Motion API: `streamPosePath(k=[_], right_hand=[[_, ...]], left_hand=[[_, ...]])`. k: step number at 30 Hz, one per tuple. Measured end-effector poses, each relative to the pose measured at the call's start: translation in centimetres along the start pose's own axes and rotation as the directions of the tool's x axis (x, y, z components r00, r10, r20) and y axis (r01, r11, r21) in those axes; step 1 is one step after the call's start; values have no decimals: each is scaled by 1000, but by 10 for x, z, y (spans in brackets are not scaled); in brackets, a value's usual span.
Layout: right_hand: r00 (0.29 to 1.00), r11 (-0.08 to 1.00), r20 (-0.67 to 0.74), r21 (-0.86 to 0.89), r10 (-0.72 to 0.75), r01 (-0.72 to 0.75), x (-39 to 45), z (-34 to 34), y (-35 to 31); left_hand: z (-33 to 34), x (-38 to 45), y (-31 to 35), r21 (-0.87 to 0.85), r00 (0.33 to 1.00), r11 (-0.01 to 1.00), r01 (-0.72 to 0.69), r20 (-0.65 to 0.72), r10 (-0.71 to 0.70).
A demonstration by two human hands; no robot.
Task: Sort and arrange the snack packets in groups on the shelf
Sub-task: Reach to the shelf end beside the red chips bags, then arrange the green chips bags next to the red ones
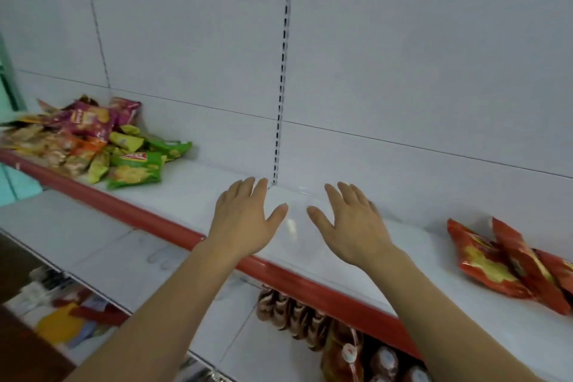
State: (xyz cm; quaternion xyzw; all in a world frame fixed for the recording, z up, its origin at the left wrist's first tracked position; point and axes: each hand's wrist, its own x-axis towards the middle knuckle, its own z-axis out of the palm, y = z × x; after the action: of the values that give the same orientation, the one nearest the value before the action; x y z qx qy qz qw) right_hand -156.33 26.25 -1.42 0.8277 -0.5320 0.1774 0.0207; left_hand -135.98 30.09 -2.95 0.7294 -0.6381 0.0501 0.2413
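A mixed pile of snack packets (pixel 93 143) lies at the left end of the white shelf (pixel 192 192): purple ones on top, green ones (pixel 136 169) at the front right, orange and yellow ones at the left. A group of red-orange packets (pixel 496 260) lies at the shelf's right end. My left hand (pixel 245 220) and my right hand (pixel 353 223) reach over the bare middle of the shelf, palms down, fingers straight and spread. Neither hand holds anything.
A red strip (pixel 310 285) runs along the shelf's front edge. A white back panel with a slotted upright (pixel 281 87) stands behind. A lower shelf (pixel 93 245) sits in front, with bottles and packaged goods (pixel 350 347) beneath at the bottom.
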Motion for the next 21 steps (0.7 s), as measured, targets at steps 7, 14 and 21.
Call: streamPosePath(k=[7,14,21], right_hand=[[990,988,31,80,-134,131,35,47,-141],[954,949,31,118,-298,292,92,89,-269],[908,896,-37,152,-418,418,172,136,-386]], left_hand=[[-49,-21,-134,71,992,990,124,-25,-122],[-90,-16,-259,95,961,962,257,-127,-244],[-119,13,-372,158,920,911,380,-164,-355]])
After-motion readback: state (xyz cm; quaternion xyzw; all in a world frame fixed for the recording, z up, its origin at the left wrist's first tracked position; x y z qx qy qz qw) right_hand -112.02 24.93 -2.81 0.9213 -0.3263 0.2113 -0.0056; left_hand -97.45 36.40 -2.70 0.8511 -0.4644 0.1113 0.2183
